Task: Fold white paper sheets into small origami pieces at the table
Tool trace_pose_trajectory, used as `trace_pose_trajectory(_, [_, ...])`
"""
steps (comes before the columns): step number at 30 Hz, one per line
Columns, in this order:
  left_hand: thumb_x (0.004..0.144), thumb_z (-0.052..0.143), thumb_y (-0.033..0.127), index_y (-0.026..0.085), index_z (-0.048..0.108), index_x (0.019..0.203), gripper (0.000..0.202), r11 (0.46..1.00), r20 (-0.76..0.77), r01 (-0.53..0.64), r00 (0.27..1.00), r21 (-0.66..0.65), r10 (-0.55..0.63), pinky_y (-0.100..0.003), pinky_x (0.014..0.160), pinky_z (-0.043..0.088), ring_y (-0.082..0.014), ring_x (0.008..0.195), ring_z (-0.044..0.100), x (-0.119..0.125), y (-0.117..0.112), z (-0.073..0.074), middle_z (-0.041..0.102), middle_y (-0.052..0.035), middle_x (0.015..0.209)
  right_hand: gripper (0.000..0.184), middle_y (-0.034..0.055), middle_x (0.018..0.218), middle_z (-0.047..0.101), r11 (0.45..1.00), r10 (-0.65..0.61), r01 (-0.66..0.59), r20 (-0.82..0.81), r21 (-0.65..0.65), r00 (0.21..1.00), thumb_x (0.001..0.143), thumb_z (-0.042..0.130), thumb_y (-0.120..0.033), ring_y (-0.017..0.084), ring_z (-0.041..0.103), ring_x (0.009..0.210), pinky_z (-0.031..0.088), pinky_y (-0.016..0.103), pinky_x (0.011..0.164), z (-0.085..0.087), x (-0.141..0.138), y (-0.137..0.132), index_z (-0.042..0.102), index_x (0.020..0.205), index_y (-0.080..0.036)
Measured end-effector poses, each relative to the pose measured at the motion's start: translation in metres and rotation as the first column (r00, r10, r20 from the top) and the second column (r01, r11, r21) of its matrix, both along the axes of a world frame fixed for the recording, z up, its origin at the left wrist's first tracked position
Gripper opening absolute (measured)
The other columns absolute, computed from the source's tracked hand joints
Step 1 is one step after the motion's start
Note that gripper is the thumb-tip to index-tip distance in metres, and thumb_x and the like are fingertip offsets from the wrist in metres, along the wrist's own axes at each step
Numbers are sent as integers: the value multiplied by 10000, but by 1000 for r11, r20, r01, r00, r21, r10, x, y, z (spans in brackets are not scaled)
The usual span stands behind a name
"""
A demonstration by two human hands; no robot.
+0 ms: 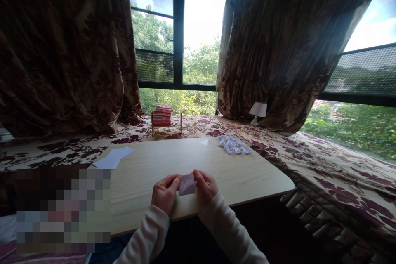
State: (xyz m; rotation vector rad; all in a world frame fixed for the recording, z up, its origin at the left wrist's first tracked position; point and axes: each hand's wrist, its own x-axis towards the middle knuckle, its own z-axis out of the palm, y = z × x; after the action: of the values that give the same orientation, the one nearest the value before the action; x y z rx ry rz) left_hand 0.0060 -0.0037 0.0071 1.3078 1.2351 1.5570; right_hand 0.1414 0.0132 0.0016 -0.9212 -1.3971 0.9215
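A small folded piece of pale lilac paper (187, 184) sits between both hands over the near edge of a light wooden table (247, 173). My left hand (165, 193) pinches its left side with curled fingers. My right hand (205, 185) pinches its right side the same way. Both wrists wear pale long sleeves.
A pile of folded white paper pieces (233, 144) lies at the table's far right corner, a small scrap (204, 142) beside it. Flat white sheets (114, 157) lie at the far left. Behind stand a small rack with striped cloth (162, 116), a white lamp (258, 111), curtains and windows.
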Motion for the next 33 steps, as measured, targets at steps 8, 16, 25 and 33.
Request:
trace_pose_trajectory(8, [611,660,385,140,686,807,315,999,102,-29,994,-43,34,-241,643,470,-168,690,602,-3,6,-7,689,-39,761,279,20,633,609,999,41,-41,-21,11,999,724,551,-399,127,526,571,420,230,532,3,2,-5,654,748,-141])
trace_pose_trajectory(16, [619,663,336,130,681,710,226,967,5,250,968,-49,-250,-203,526,405,-130,558,533,0,-4,3,620,-1,567,209,13,588,609,997,72,-74,-138,-11,988,670,627,-346,122,522,532,420,241,519,-10,3,3,622,673,-137])
trace_pose_trajectory(25, [708,570,360,119,597,547,291,943,-170,327,928,-62,-332,-202,452,276,-82,466,382,0,-8,4,460,29,452,201,18,615,616,990,144,-144,-132,8,981,685,627,-335,121,529,548,432,231,516,-6,3,-1,626,712,-136])
trace_pose_trajectory(33, [709,565,358,116,587,560,285,947,-195,317,927,-52,-320,-201,457,267,-83,481,370,2,-8,2,434,35,462,234,27,627,620,994,104,-99,-92,55,990,726,580,-361,133,530,569,419,231,519,-1,2,-6,655,717,-140])
